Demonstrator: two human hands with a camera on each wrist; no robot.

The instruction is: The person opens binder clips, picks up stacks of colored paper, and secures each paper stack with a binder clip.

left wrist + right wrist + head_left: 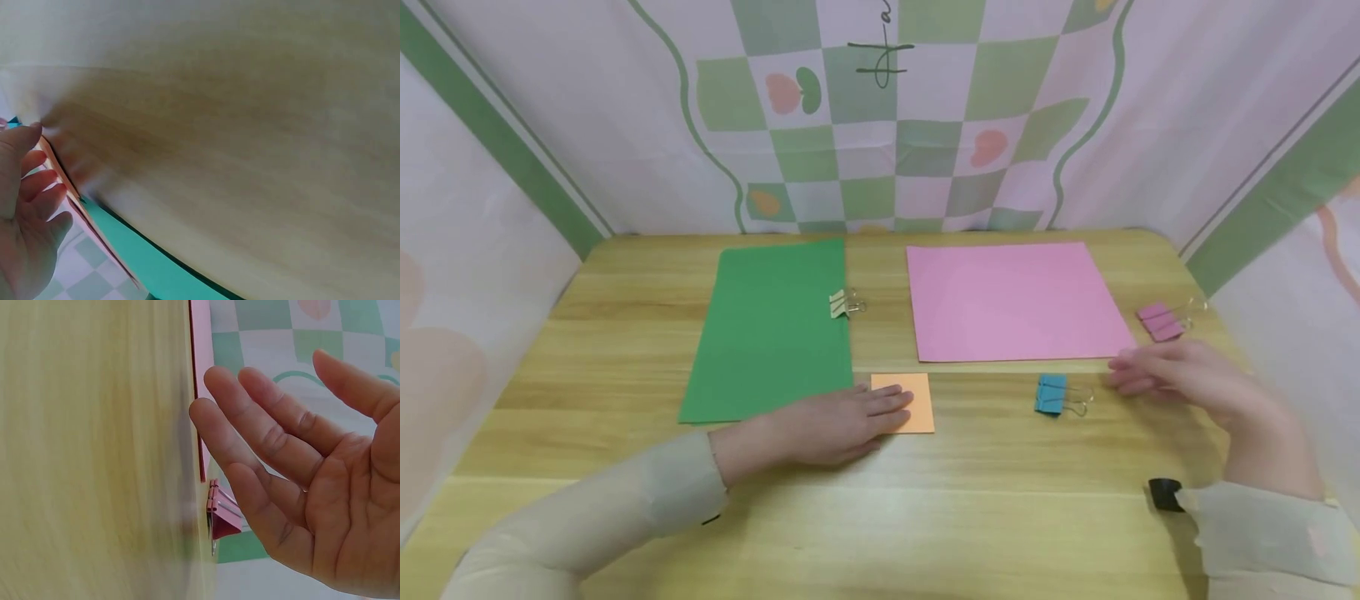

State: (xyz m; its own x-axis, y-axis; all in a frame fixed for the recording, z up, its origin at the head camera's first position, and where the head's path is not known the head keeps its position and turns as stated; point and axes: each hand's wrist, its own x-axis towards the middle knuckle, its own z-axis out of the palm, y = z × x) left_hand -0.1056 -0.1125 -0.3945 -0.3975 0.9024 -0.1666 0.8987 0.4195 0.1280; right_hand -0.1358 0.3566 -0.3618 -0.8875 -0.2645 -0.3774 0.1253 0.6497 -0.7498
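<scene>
Your left hand [831, 427] lies over the square orange paper [920, 414], fingers straight. Step looks like placing or steadying it. Right of the square: blue metal binder clip [1050, 395], then your right hand [1195, 382], fingers loose, nothing held. Next move likely calls for lifting the left fingers without dragging the square. Beyond it: green rectangular sheet [778, 333], leftward; pink rectangular sheet [1011, 304], rightward.

The left hand [820, 427] hides part of the orange note [921, 412] beneath it and, behind it, a corner of the green paper [771, 333]. Below the right hand [1195, 379], I can't make out the black thing [1165, 495]; writing [882, 71] beyond both hands is cut off above.
</scene>
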